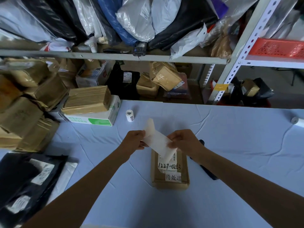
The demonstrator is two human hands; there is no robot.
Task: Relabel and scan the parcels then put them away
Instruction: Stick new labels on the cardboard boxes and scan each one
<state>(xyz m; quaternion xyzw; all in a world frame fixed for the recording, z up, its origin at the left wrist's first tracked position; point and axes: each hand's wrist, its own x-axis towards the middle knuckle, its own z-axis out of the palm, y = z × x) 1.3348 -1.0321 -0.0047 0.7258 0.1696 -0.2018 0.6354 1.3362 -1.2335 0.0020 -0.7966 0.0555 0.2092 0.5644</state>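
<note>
stage: relabel, seemingly early | left hand (136, 140) and right hand (185, 142): fingers pinch label (156, 140) ends, above box (172, 185) | box lies on bench (238, 137), under hands | to do: stick, scan, put away

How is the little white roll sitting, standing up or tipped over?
Standing up: the roll rests on its end on the table, round top showing.

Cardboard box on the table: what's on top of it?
A white label with a handwritten number, and a smaller printed sticker. The paper strip, pinched by the left hand and right hand, hides the label's far end.
</note>
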